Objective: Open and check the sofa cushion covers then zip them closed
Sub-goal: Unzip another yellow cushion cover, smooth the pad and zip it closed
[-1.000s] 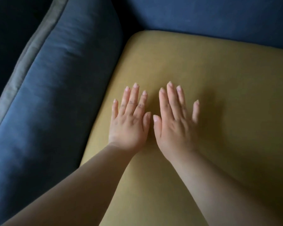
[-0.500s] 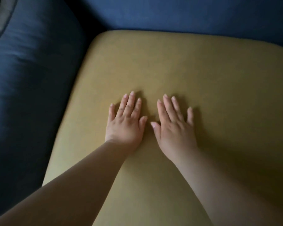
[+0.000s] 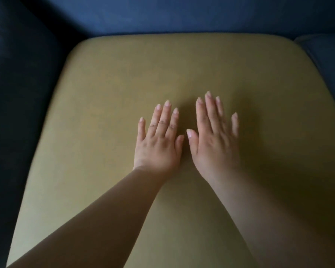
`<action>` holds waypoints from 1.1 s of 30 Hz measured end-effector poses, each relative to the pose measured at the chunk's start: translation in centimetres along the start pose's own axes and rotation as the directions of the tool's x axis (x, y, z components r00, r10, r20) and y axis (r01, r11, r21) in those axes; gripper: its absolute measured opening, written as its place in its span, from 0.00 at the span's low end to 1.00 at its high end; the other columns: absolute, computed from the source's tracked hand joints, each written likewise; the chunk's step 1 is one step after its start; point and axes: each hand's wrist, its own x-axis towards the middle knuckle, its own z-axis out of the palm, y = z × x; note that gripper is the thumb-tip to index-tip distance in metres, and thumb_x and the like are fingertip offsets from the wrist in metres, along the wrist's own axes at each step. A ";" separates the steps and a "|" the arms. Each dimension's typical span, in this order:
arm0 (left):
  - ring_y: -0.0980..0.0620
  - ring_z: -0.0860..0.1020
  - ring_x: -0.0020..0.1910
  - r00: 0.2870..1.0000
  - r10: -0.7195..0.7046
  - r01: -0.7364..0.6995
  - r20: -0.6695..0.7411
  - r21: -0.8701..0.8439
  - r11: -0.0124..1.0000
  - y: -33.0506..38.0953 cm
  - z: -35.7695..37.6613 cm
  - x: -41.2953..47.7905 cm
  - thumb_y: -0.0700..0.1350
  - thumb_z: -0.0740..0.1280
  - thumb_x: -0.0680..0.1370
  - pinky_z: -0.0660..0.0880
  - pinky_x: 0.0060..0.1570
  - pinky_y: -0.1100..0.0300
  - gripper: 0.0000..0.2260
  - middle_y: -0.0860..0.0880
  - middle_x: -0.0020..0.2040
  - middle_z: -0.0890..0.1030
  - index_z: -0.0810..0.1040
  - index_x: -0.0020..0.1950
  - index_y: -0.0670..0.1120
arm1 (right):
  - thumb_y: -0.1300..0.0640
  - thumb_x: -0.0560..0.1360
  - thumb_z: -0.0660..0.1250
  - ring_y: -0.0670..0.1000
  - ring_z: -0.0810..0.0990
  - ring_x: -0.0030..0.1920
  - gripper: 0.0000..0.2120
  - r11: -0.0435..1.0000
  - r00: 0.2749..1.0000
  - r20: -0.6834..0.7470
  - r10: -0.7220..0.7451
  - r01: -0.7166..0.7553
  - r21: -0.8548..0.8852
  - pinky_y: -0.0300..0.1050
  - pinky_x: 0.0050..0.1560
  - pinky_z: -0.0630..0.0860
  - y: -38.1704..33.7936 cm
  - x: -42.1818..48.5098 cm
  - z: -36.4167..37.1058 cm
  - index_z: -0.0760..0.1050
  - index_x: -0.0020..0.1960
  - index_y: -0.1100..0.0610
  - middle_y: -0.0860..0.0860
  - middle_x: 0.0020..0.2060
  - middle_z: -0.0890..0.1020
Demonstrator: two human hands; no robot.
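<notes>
Two hands are showing, inspector; what is each one doing?

Both are lying flat, palms down, side by side at the centre of the frame. The left hand [image 3: 157, 146] is resting on the mustard seat cushion [image 3: 124, 74] with its fingers straight and slightly spread. The right hand [image 3: 215, 144] is doing the same just beside it, the thumbs close but apart. Neither is gripping or pinching anything.

Where is the cushion sitting?

It is filling the middle of the frame, seated against the blue sofa back [image 3: 162, 14] along the top edge. The dark sofa arm [image 3: 17, 93] is running down the left side, and another blue cushion [image 3: 329, 60] is showing at the upper right.

Which step are you judging to be in hand?

I am judging the opening step as not yet begun. No zip is showing on the top face, so it is probably lying on an edge out of sight; I cannot tell which.

What is the next move calling for?

In my judgement it is calling for finding the zipped edge, likely by lifting or tilting the cushion out of its seat with both hands, then pinching the pull.
</notes>
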 end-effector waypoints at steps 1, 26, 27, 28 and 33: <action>0.56 0.34 0.75 0.997 -0.015 0.013 0.070 0.025 1.000 0.4 0.6 0.0 0.57 0.40 0.81 0.35 0.74 0.49 0.27 0.55 0.76 0.34 0.40 0.79 0.53 | 0.44 0.79 0.46 0.54 0.53 0.78 0.31 1.000 0.996 0.086 -0.005 0.007 -0.025 0.64 0.74 0.52 0.9 -0.6 0.3 0.57 0.79 0.56 0.53 0.79 0.55; 0.55 0.34 0.75 0.994 0.112 -0.113 0.017 0.047 0.992 16.9 3.2 2.3 0.57 0.38 0.79 0.36 0.74 0.47 0.28 0.54 0.77 0.36 0.42 0.79 0.51 | 0.40 0.79 0.44 0.52 0.42 0.79 0.34 0.989 0.977 0.153 0.148 -0.151 0.008 0.61 0.75 0.41 16.9 -4.4 -4.6 0.46 0.80 0.54 0.51 0.80 0.46; 0.55 0.33 0.75 0.990 0.144 -0.143 -0.009 0.036 0.989 18.0 2.9 2.4 0.58 0.36 0.78 0.36 0.74 0.47 0.29 0.54 0.76 0.34 0.41 0.78 0.51 | 0.40 0.80 0.45 0.52 0.42 0.79 0.33 0.986 0.984 0.078 0.160 -0.162 0.025 0.61 0.74 0.40 17.6 -4.4 -5.3 0.46 0.80 0.54 0.52 0.80 0.46; 0.55 0.33 0.75 0.984 0.174 -0.173 -0.033 0.030 0.984 19.1 2.7 2.6 0.58 0.36 0.78 0.36 0.74 0.46 0.29 0.54 0.76 0.33 0.40 0.78 0.51 | 0.41 0.80 0.46 0.53 0.43 0.79 0.32 0.983 0.984 -0.003 0.179 -0.178 0.035 0.61 0.74 0.40 18.4 -4.5 -6.0 0.47 0.80 0.55 0.52 0.80 0.47; 0.54 0.33 0.75 0.976 0.218 -0.218 -0.007 -0.008 0.976 24.6 4.3 3.2 0.57 0.38 0.80 0.35 0.74 0.46 0.27 0.54 0.75 0.32 0.40 0.78 0.52 | 0.41 0.80 0.45 0.53 0.42 0.79 0.33 0.954 0.952 0.051 0.301 -0.300 -0.027 0.63 0.75 0.43 23.4 -6.0 -6.7 0.44 0.80 0.53 0.52 0.80 0.44</action>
